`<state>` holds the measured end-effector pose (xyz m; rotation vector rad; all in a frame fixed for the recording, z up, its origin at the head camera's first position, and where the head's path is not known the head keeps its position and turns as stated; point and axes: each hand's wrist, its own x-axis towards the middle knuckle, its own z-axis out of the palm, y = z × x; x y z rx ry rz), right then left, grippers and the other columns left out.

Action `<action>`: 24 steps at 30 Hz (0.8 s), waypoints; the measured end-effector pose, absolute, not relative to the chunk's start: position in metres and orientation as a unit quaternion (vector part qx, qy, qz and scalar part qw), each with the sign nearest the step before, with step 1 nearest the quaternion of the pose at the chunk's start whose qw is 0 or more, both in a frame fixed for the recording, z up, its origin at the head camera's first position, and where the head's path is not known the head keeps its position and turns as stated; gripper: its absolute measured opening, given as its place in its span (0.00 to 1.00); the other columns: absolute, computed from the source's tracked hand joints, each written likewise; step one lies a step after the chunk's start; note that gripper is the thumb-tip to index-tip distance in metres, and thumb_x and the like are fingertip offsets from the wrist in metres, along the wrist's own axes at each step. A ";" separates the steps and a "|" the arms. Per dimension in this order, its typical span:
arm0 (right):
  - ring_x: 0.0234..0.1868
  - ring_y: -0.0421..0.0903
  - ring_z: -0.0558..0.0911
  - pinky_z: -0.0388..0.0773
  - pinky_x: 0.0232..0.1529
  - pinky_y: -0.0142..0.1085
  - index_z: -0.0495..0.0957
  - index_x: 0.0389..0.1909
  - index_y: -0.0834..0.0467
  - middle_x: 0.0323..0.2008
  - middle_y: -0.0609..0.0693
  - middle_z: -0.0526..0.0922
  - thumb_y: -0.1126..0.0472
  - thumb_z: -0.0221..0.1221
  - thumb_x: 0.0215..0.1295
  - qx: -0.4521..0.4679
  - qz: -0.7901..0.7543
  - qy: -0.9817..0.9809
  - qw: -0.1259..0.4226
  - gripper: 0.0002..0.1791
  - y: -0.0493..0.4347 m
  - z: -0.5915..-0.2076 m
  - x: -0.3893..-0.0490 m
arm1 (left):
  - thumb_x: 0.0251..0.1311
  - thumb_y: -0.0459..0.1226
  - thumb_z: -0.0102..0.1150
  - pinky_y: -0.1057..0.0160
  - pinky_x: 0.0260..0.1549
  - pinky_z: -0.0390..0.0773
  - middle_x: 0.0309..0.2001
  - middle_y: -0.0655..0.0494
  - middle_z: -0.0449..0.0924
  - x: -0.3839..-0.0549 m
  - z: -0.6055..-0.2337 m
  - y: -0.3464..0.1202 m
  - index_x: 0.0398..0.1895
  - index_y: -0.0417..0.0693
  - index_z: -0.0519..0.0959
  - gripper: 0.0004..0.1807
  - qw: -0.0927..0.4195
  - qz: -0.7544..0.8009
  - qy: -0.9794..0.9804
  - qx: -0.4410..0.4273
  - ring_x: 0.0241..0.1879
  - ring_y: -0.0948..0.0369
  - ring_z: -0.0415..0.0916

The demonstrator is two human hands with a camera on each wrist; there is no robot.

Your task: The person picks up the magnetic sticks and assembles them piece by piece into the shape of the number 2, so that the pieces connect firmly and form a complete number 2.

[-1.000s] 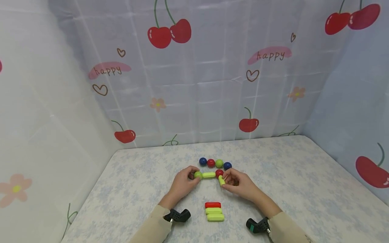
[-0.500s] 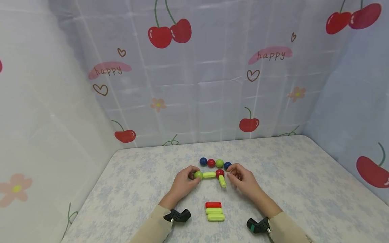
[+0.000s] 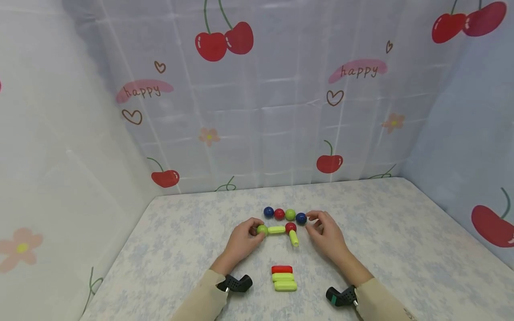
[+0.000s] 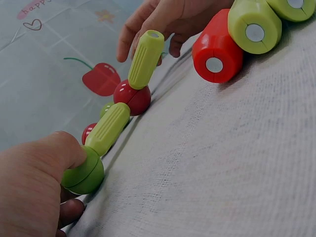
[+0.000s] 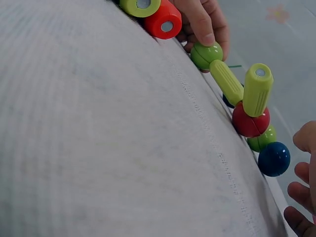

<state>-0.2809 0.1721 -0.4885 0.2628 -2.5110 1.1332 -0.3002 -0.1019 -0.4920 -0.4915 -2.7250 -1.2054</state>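
Two lime rods meet at a red ball on the table, and I see the left hand pinching the green ball at the chain's far end. The right hand holds nothing, fingers parted just beside the blue ball. I judge these pieces light, stiff, slick, probably magnetic; I'd hold balls around their middles, rods along their ribbed sides.

A screened-off work spot, room type unclear: pale, creased sheets printed with round red cherries and brown "happy" lettering bound a blue-mottled white tabletop on three sides
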 end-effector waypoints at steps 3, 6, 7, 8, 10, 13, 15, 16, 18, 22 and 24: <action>0.54 0.53 0.77 0.77 0.51 0.47 0.72 0.63 0.55 0.58 0.56 0.77 0.59 0.63 0.66 0.099 0.376 -0.905 0.175 0.25 0.172 -0.489 -0.282 | 0.64 0.42 0.64 0.65 0.37 0.72 0.43 0.60 0.82 -0.300 -0.492 -0.102 0.51 0.56 0.80 0.13 0.062 -0.398 -0.901 -0.163 0.37 0.64 0.72; 0.64 0.59 0.72 0.71 0.61 0.59 0.68 0.69 0.53 0.67 0.58 0.72 0.57 0.64 0.65 0.107 0.357 -0.915 0.152 0.32 0.172 -0.490 -0.284 | 0.64 0.43 0.64 0.66 0.37 0.72 0.42 0.60 0.82 -0.300 -0.491 -0.101 0.51 0.57 0.80 0.13 0.062 -0.396 -0.901 -0.164 0.36 0.64 0.72; 0.66 0.60 0.71 0.69 0.63 0.61 0.66 0.71 0.53 0.68 0.58 0.70 0.57 0.64 0.65 0.111 0.349 -0.919 0.146 0.33 0.172 -0.490 -0.284 | 0.64 0.43 0.64 0.65 0.37 0.72 0.42 0.60 0.82 -0.300 -0.491 -0.101 0.51 0.56 0.80 0.13 0.062 -0.397 -0.901 -0.165 0.36 0.64 0.72; 0.68 0.61 0.70 0.67 0.64 0.62 0.65 0.72 0.53 0.70 0.58 0.70 0.56 0.65 0.64 0.114 0.344 -0.921 0.141 0.35 0.172 -0.490 -0.284 | 0.64 0.43 0.64 0.66 0.37 0.72 0.42 0.60 0.82 -0.300 -0.491 -0.101 0.51 0.57 0.80 0.13 0.062 -0.396 -0.901 -0.165 0.36 0.64 0.72; 0.69 0.62 0.68 0.65 0.66 0.64 0.64 0.73 0.52 0.71 0.58 0.69 0.56 0.65 0.64 0.118 0.335 -0.925 0.133 0.37 0.172 -0.489 -0.285 | 0.64 0.43 0.64 0.65 0.37 0.72 0.42 0.60 0.82 -0.300 -0.490 -0.101 0.51 0.57 0.80 0.13 0.062 -0.396 -0.901 -0.165 0.36 0.64 0.72; 0.70 0.63 0.68 0.63 0.66 0.64 0.63 0.74 0.52 0.71 0.58 0.68 0.56 0.66 0.63 0.121 0.327 -0.929 0.123 0.38 0.172 -0.489 -0.285 | 0.64 0.43 0.64 0.65 0.37 0.72 0.42 0.60 0.82 -0.300 -0.489 -0.101 0.51 0.57 0.80 0.13 0.060 -0.396 -0.902 -0.163 0.37 0.64 0.72; 0.70 0.64 0.68 0.63 0.66 0.66 0.62 0.74 0.51 0.72 0.58 0.68 0.55 0.65 0.64 0.120 0.324 -0.931 0.114 0.39 0.172 -0.489 -0.287 | 0.64 0.43 0.64 0.65 0.37 0.72 0.42 0.60 0.82 -0.299 -0.488 -0.100 0.51 0.57 0.80 0.13 0.058 -0.396 -0.902 -0.161 0.37 0.63 0.72; 0.70 0.64 0.68 0.62 0.66 0.66 0.62 0.75 0.50 0.72 0.58 0.68 0.55 0.65 0.64 0.120 0.323 -0.933 0.108 0.39 0.172 -0.489 -0.287 | 0.64 0.43 0.64 0.64 0.37 0.72 0.42 0.60 0.82 -0.299 -0.488 -0.100 0.51 0.57 0.80 0.13 0.057 -0.396 -0.903 -0.160 0.37 0.63 0.72; 0.70 0.65 0.68 0.62 0.65 0.67 0.61 0.75 0.50 0.72 0.58 0.67 0.55 0.64 0.65 0.123 0.316 -0.935 0.098 0.39 0.172 -0.488 -0.288 | 0.64 0.43 0.64 0.64 0.38 0.72 0.42 0.60 0.82 -0.299 -0.488 -0.100 0.51 0.57 0.80 0.13 0.055 -0.394 -0.904 -0.158 0.37 0.63 0.72; 0.70 0.64 0.68 0.61 0.64 0.69 0.62 0.75 0.49 0.72 0.57 0.68 0.56 0.64 0.65 0.133 0.309 -0.938 0.087 0.37 0.172 -0.489 -0.289 | 0.64 0.43 0.64 0.64 0.38 0.72 0.43 0.60 0.82 -0.299 -0.489 -0.101 0.51 0.58 0.80 0.13 0.054 -0.394 -0.904 -0.156 0.37 0.64 0.72; 0.70 0.64 0.68 0.61 0.65 0.68 0.64 0.73 0.49 0.71 0.57 0.69 0.56 0.64 0.65 0.131 0.316 -0.936 0.086 0.36 0.172 -0.490 -0.290 | 0.64 0.43 0.64 0.64 0.38 0.72 0.43 0.60 0.82 -0.299 -0.490 -0.101 0.51 0.58 0.80 0.13 0.054 -0.393 -0.905 -0.155 0.37 0.64 0.72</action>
